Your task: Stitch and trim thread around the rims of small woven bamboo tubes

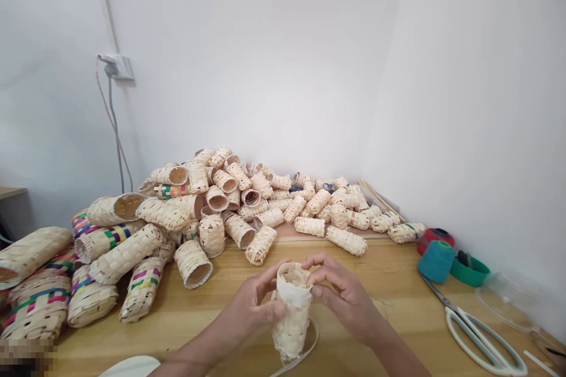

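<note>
A pale woven cylinder (290, 324) stands upright near the front middle of the table, its open mouth facing up. A smooth whitish band runs around its rim. My left hand (256, 303) grips it from the left, thumb on the front and fingers behind the rim. At the right side of the rim, my right hand (342, 294) pinches the edge between thumb and fingers. A thin pale strip (313, 339) curves beside and below the cylinder.
Many woven cylinders (212, 232) lie piled along the back and left. At right are a teal thread cone (437, 261), a red spool (435, 235), a green ring-shaped container (471, 274), scissors (477, 336) and a clear dish (504, 300). A white round object (132, 367) sits at the front left.
</note>
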Tool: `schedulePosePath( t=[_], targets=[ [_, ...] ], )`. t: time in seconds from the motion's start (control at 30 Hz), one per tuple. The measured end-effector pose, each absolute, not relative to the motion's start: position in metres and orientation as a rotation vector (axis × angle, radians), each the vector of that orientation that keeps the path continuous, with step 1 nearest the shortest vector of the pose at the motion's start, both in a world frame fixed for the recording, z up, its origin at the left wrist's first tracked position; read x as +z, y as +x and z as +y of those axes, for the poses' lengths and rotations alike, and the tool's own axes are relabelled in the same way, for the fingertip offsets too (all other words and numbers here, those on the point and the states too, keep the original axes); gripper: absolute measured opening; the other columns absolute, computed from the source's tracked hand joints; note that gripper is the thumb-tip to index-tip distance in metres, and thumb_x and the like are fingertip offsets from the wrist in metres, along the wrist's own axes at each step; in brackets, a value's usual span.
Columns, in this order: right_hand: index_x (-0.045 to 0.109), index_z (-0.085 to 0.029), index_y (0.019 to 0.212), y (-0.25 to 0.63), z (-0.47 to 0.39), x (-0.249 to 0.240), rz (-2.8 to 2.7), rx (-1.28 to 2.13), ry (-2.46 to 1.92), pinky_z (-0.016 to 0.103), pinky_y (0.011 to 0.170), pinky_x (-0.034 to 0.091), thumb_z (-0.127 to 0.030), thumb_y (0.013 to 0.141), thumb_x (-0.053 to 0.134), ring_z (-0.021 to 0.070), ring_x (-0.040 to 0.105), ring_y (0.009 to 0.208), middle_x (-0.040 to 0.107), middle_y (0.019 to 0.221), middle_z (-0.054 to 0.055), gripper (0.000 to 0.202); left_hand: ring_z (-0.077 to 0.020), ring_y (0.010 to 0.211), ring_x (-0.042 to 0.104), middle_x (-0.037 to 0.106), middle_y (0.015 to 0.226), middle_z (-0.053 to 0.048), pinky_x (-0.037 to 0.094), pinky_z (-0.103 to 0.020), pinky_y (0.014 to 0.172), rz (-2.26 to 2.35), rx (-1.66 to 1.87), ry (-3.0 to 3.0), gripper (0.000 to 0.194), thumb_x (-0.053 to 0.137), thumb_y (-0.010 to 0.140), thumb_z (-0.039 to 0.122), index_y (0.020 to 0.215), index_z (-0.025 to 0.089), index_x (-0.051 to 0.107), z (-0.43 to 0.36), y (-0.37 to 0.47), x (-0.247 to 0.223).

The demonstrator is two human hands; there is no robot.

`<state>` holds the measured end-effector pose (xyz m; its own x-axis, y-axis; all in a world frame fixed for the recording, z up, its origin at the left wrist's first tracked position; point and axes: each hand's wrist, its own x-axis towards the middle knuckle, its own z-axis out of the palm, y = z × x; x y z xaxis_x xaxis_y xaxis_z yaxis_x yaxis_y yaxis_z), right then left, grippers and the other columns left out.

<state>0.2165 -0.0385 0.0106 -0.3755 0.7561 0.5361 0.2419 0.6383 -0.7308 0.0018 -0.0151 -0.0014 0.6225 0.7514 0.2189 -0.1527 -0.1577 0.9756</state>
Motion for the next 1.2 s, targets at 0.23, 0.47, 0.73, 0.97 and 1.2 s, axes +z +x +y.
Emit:
schedulePosePath(
  t=[0.23, 0.47, 0.73, 0.97, 1.2],
  targets=[
    [0.066, -0.023, 0.086, 0.202, -0.042, 0.006, -1.902, 0.582, -0.777, 0.029, 0.087, 0.043, -0.032, 0.091, 0.051, 0.0185, 0.055, 0.099, 0.055, 0.103, 0.005, 0.018, -0.0318, 0.121, 0.043, 0.048, 0.132, -0.017, 0.031, -0.04, 0.103, 0.596, 0.953, 1.498, 0.106, 0.079, 0.053, 0.056, 0.138, 0.015, 0.032, -0.016, 0.011, -0.017],
    [0.068, -0.023, 0.091, 0.19, -0.046, -0.001, -1.904, 0.504, -0.765, 0.031, 0.086, 0.045, -0.029, 0.091, 0.052, 0.0194, 0.055, 0.099, 0.056, 0.105, 0.007, 0.017, -0.0282, 0.108, 0.051, 0.056, 0.119, -0.015, 0.038, -0.036, 0.094, 0.789, 1.021, 1.544, 0.075, 0.074, 0.064, 0.044, 0.125, 0.013, 0.043, -0.023, 0.015, -0.009],
    [0.052, -0.025, 0.126, 0.205, -0.037, 0.002, -1.573, 1.01, -0.871, 0.039, 0.095, 0.042, -0.046, 0.094, 0.041, 0.0216, 0.055, 0.107, 0.058, 0.12, 0.008, 0.04, -0.0256, 0.101, 0.053, 0.058, 0.115, -0.012, 0.041, -0.033, 0.091, 0.635, 0.876, 1.704, 0.068, 0.072, 0.066, 0.041, 0.124, 0.016, 0.047, -0.03, 0.007, -0.007],
    [0.061, -0.018, 0.116, 0.197, -0.036, 0.004, -1.678, 1.358, -0.705, 0.028, 0.073, 0.047, -0.053, 0.091, 0.042, 0.015, 0.057, 0.077, 0.063, 0.089, 0.005, 0.047, -0.0263, 0.099, 0.054, 0.059, 0.113, -0.014, 0.043, -0.034, 0.084, 0.559, 0.827, 1.598, 0.072, 0.069, 0.067, 0.053, 0.125, 0.016, 0.046, -0.026, 0.006, -0.002],
    [0.064, -0.014, 0.073, 0.204, -0.025, -0.006, -1.575, 1.063, -0.995, 0.02, 0.05, 0.028, -0.05, 0.076, 0.065, 0.0083, 0.036, 0.054, 0.048, 0.059, -0.004, 0.036, -0.0237, 0.093, 0.052, 0.059, 0.106, -0.011, 0.041, -0.031, 0.08, 0.695, 0.844, 1.617, 0.082, 0.069, 0.062, 0.06, 0.126, 0.015, 0.045, -0.017, -0.002, -0.001]
  ],
)
